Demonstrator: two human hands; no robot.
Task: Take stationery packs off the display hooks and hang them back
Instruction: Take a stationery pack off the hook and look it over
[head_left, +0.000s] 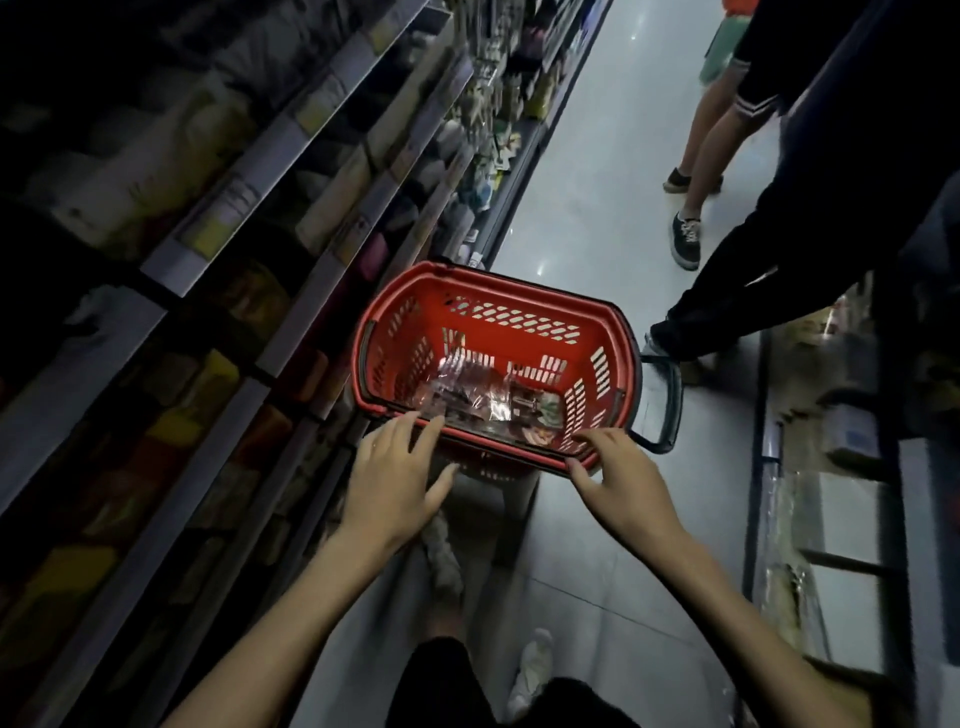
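Observation:
A red plastic shopping basket (524, 304) stands in the aisle in front of me, raised off the floor on something I cannot make out. Several clear-wrapped stationery packs (483, 402) lie in its bottom. My left hand (397, 480) hovers at the near left rim, fingers spread, fingertips over the edge. At the near right rim, my right hand (615, 480) has its fingers apart and touches the rim. Neither hand holds a pack. Hanging packs on display hooks (491, 111) show farther up the left shelving, blurred.
Dark shelves (218, 244) of goods run along the left. A black basket handle (670, 410) sticks out at the right. Two people's legs (727, 291) stand in the aisle at the upper right. A low display (831, 493) lines the right. My own feet (532, 670) are below.

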